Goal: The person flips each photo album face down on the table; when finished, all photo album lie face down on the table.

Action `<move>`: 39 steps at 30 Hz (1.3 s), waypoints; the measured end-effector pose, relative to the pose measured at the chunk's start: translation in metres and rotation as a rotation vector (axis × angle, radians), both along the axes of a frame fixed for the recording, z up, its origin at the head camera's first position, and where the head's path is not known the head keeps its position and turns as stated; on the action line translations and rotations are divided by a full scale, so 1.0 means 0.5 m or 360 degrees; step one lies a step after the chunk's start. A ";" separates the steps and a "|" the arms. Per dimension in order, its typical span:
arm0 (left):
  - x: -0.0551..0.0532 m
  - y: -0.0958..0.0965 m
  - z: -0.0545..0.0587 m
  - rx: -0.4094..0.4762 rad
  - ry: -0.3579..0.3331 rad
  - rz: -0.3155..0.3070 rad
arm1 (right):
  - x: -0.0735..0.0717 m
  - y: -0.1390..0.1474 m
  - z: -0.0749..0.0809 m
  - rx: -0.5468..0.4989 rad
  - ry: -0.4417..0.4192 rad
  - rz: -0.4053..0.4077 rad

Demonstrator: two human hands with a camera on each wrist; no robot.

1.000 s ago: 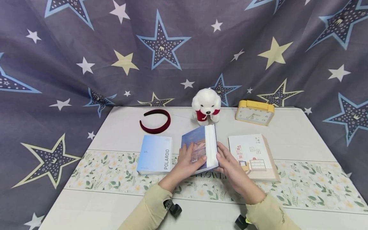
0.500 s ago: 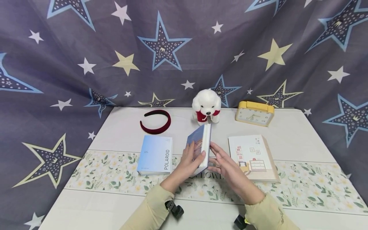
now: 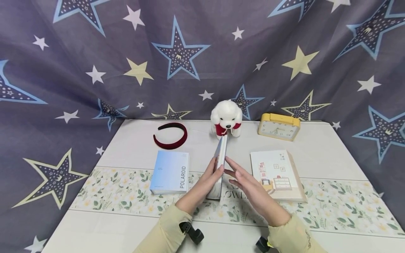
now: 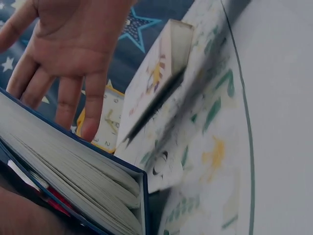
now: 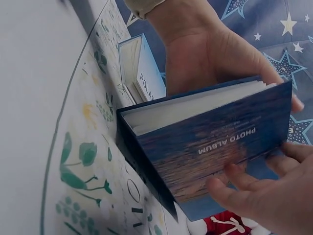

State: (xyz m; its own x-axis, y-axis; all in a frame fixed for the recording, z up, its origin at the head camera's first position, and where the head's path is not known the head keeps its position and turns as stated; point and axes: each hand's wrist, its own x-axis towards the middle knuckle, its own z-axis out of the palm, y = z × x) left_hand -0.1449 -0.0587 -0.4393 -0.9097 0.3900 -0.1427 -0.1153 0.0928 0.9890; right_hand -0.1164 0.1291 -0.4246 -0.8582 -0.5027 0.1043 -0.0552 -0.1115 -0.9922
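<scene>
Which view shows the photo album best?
The right wrist view: one cover of the photo album faces the camera, its title legible though upside down. The head view shows it small and nearly edge-on; the left wrist view shows its page edges, cropped by the frame.

The photo album (image 3: 222, 154) stands on edge mid-frame like a wall, so you can't cross straight from your left grip (image 3: 204, 182) to your right grip (image 3: 251, 188). Just beyond its top, the toy dog (image 3: 226, 114) blocks you. You have passages either side of the dog: one towards the headband (image 3: 184, 136) at upper left, one towards the clock (image 3: 279, 127) at upper right. At centre left, the blue book (image 3: 169, 172) leaves you a narrow lane beside the album, its lower end filled by your left wrist. At centre right, the picture book (image 3: 276, 175) crowds your right grip. Along the bottom, the worktop (image 3: 232, 233) gives you room between your sleeves.
</scene>
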 end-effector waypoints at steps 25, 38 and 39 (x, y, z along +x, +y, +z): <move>0.001 -0.032 0.005 0.0737 -0.0254 0.0048 | -0.006 -0.009 -0.060 0.0447 0.0137 -0.0058; 0.003 -0.038 0.012 0.0771 -0.0247 0.0152 | -0.015 0.009 -0.068 0.0546 0.0171 -0.0066; 0.003 -0.039 0.013 0.0774 -0.0251 0.0158 | -0.016 0.011 -0.068 0.0530 0.0192 -0.0057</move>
State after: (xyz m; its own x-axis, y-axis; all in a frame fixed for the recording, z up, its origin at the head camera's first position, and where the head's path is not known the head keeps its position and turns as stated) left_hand -0.1433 -0.0783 -0.4330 -0.9278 0.3581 -0.1050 -0.2515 -0.3920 0.8849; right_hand -0.1243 0.1344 -0.4587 -0.8674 -0.4959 0.0414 -0.1722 0.2211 -0.9599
